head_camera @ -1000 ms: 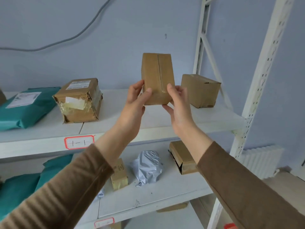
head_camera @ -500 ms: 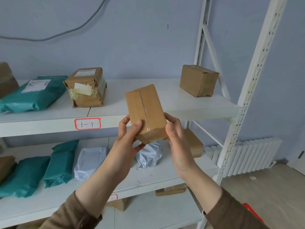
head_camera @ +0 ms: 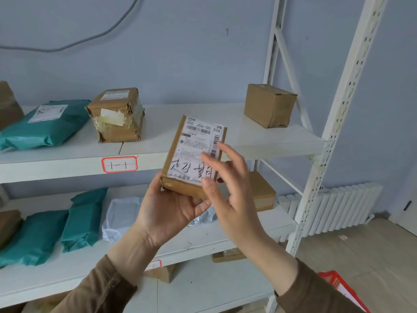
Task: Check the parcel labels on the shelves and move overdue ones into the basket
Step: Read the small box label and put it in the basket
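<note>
I cupped the small parcel [head_camera: 194, 154] from beneath in my left hand [head_camera: 171, 208], fingers closed round its lower end, tilting it so the label [head_camera: 198, 150] faced me and I could read it. My right hand [head_camera: 228, 184] was spread open, holding nothing, fingertips just at the label's right edge. The parcel hung in front of the top shelf [head_camera: 225, 141], clear of it. More parcels lay along both shelves. A red basket [head_camera: 343, 290] showed on the floor at the lower right.
</note>
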`<state>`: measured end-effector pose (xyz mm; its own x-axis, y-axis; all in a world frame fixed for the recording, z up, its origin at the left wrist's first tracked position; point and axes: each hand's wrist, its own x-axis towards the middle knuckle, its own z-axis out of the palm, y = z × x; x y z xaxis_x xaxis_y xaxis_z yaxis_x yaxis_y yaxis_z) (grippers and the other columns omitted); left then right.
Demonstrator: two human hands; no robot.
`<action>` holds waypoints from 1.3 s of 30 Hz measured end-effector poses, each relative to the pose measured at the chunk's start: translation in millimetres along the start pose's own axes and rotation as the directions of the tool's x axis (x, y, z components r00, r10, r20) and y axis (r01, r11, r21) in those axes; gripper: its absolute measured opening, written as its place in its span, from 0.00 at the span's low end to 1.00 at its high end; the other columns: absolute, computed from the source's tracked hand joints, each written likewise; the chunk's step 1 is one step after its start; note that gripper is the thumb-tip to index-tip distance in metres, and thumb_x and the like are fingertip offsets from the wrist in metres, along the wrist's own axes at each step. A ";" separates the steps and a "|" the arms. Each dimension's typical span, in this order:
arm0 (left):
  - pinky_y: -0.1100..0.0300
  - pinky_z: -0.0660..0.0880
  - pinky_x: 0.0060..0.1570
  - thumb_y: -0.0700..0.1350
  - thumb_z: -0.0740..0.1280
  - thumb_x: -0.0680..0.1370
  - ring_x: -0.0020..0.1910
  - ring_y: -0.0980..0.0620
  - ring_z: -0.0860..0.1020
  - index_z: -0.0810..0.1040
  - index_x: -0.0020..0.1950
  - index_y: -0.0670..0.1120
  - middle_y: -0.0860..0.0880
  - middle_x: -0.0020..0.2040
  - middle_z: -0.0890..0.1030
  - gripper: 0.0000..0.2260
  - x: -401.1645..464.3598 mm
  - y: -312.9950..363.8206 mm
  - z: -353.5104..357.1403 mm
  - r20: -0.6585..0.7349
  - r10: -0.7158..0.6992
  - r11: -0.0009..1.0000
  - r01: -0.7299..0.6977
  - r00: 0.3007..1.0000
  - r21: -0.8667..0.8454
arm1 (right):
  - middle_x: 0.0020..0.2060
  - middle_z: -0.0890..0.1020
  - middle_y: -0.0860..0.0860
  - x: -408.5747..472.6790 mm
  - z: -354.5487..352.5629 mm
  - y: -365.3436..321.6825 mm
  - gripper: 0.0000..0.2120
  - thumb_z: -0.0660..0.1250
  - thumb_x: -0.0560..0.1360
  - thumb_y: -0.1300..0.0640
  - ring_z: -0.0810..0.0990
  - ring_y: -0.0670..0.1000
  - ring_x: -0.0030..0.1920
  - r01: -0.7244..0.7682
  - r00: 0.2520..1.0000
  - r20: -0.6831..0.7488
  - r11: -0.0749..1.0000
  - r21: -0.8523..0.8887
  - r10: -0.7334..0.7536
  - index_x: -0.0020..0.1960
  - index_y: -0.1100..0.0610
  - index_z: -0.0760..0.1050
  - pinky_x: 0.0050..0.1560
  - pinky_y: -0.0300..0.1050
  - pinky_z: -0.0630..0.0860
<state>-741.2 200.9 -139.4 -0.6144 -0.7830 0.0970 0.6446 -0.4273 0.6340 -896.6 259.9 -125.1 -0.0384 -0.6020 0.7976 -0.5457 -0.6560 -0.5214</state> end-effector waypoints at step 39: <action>0.41 0.67 0.76 0.56 0.54 0.87 0.75 0.44 0.74 0.68 0.80 0.54 0.47 0.73 0.79 0.22 72.3 -75.4 -18.0 -0.049 0.043 0.884 -0.015 0.998 0.467 | 0.68 0.81 0.44 -43.5 -32.9 78.2 0.33 0.77 0.73 0.50 0.79 0.42 0.67 -0.573 0.754 -0.043 0.687 0.446 0.656 0.74 0.42 0.69 0.69 0.48 0.77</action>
<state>-826.0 168.4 -194.0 -0.5629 -0.8220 0.0867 0.3667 -0.1543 0.9175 -965.1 249.7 -190.6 -0.4227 -0.8645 0.2719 0.0205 -0.3091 -0.9508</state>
